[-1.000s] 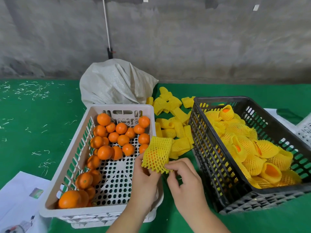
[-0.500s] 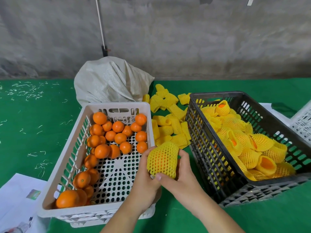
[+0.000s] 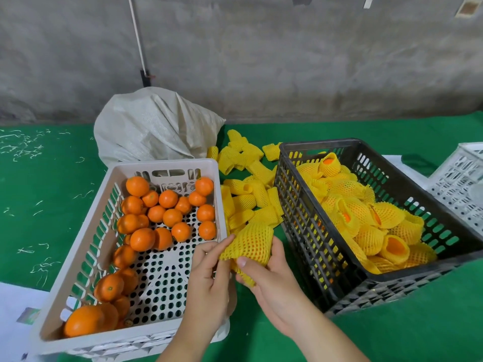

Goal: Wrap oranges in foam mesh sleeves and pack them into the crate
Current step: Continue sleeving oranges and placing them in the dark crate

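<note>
- Fingers [image 3: 277, 253] of the right hand [image 3: 271, 286] curl round a sleeved orange [image 3: 251, 244]; the left hand [image 3: 209, 280] pinches the mesh's left edge.
- The sleeved orange is held between the two crates, near the front.
- Left: white crate [image 3: 167, 165] of bare oranges [image 3: 156, 212].
- Right: black crate [image 3: 300, 205] of wrapped oranges [image 3: 371, 226].
- Far, between: loose foam sleeves [image 3: 245, 184], then a sack [image 3: 154, 126].

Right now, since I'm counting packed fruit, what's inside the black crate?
The black crate holds a pile of yellow foam sleeves, with oranges showing at a few open ends. Lower layers and the crate floor are covered, so a full count is not possible.
</note>
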`<action>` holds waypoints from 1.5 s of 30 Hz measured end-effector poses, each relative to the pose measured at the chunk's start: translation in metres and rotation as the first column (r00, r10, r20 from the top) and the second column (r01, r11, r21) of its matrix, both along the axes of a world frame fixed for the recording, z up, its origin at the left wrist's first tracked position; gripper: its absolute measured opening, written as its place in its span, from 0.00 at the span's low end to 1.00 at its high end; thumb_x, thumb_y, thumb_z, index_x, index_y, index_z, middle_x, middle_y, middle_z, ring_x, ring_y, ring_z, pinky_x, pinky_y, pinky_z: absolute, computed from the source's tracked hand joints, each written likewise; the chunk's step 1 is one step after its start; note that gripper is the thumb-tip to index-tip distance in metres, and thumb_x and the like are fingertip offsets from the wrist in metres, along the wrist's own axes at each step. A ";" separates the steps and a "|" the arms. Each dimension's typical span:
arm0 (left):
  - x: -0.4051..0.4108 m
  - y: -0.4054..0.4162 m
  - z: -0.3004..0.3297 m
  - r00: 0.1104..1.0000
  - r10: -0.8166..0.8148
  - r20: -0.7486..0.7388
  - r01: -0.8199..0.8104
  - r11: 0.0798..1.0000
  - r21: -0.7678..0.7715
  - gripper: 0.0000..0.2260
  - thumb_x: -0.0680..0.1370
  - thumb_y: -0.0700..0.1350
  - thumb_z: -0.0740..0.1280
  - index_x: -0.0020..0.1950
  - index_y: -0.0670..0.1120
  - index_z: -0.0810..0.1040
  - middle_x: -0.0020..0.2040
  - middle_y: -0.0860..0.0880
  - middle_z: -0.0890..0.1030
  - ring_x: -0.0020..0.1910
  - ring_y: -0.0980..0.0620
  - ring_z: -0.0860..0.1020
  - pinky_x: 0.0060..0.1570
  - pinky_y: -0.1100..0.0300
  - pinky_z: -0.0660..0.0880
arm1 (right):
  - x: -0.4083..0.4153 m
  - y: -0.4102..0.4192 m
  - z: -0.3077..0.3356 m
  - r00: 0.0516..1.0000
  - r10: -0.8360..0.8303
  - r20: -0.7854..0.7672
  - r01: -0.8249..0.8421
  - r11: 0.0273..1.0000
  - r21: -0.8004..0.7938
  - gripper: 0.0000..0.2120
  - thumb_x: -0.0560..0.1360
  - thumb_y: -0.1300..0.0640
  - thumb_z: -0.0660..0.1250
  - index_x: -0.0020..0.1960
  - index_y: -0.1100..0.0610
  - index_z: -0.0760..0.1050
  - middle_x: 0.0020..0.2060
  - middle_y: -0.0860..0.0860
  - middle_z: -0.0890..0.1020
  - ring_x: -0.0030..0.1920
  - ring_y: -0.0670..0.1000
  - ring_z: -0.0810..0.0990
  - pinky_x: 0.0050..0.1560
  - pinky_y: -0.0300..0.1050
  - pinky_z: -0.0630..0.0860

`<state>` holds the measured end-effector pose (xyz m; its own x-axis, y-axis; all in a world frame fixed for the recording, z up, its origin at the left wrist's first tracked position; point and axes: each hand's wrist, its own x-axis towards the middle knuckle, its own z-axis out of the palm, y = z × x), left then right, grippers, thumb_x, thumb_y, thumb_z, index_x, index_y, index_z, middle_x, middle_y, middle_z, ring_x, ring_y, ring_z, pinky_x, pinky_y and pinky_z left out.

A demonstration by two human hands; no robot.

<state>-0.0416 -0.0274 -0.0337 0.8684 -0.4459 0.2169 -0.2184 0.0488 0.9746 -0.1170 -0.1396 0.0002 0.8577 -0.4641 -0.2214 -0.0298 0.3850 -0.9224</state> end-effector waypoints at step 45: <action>0.070 -0.002 0.007 0.904 -0.047 -0.425 0.152 0.964 0.216 0.09 0.85 0.46 0.66 0.61 0.56 0.83 0.51 0.48 0.84 0.47 0.54 0.81 0.47 0.62 0.78 | 0.039 -0.127 -0.023 0.709 -0.464 -0.531 -0.559 0.090 -0.825 0.34 0.78 0.36 0.58 0.81 0.40 0.53 0.82 0.55 0.40 0.81 0.60 0.34 0.77 0.63 0.37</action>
